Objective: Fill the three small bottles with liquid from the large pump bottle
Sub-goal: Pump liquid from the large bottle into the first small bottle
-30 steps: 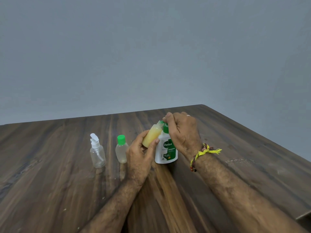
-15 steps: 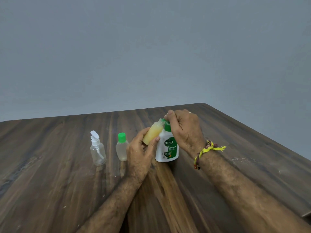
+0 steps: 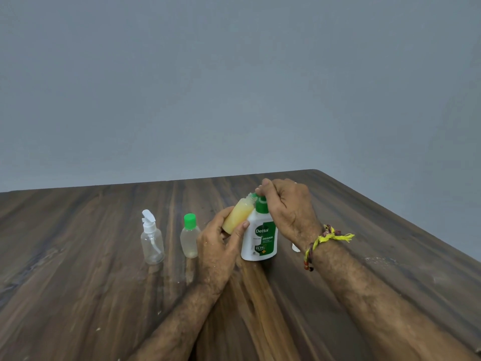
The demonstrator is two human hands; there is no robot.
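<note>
A person's left hand (image 3: pixel 221 243) grips a small bottle (image 3: pixel 238 216) of yellow liquid, tilted with its open neck at the spout of a white-and-green Dettol pump bottle (image 3: pixel 260 235) standing mid-worktop (image 3: pixel 78 295). The right hand (image 3: pixel 289 204) closes its fingers (image 3: pixel 265 185) over the pump head. Toward the left edge stand a green-capped bottle (image 3: pixel 189 237) and a clear spray bottle (image 3: pixel 151 242).

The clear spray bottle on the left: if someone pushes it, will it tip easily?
Probably yes. The spray bottle looks empty, so likely light. Its white trigger head sits high on a narrow body, so a push near the top may topple it. It stands alone on the table, unsupported.
</note>
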